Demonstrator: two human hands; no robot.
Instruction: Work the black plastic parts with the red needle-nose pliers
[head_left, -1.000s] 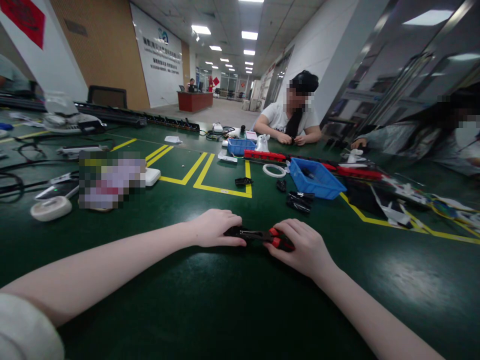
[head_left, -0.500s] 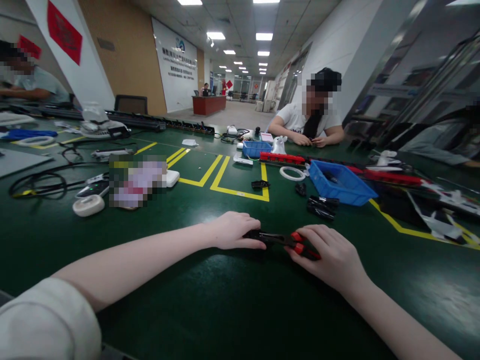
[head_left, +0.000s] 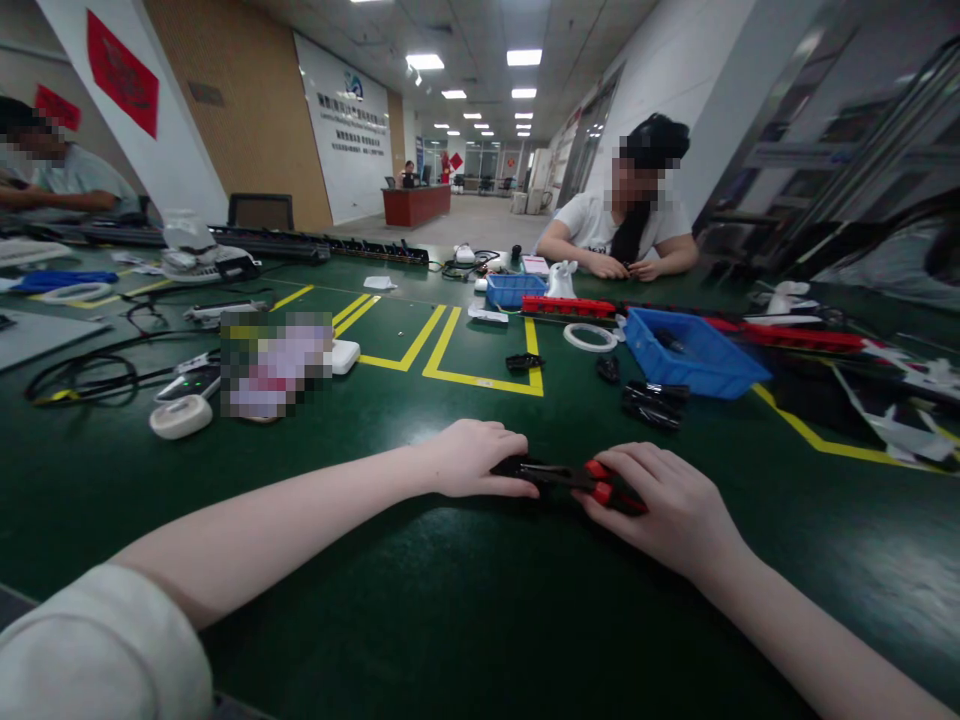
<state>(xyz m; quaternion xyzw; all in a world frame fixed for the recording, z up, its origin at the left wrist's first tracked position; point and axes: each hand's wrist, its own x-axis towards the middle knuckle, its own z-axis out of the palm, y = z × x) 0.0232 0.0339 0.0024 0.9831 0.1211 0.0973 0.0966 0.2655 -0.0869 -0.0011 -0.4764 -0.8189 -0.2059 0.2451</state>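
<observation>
My right hand (head_left: 660, 500) is closed around the red-and-black handles of a pair of pliers (head_left: 559, 476), whose dark jaws point left. Between the thumb and fingers of my left hand (head_left: 476, 460) is a small black part (head_left: 511, 468), mostly covered by the fingers; its kind cannot be made out. The jaw tips reach to this black part, but whether they grip it is unclear. Both hands are low over the green table (head_left: 450, 620). Ahead of them lie black shiny pieces (head_left: 654, 404) and a smaller black piece (head_left: 523, 362).
A blue bin (head_left: 690, 355) stands to the right, near a white ring (head_left: 590, 337). Left of my hands are a phone (head_left: 277, 370), a white case (head_left: 180, 416) and black cables (head_left: 82, 375). Across the table sits a person (head_left: 630, 220). Yellow tape (head_left: 487, 384) marks the tabletop.
The camera view has shifted slightly. My hands, the pliers and the black part keep nearly the same arrangement, with no clear change in grip.
</observation>
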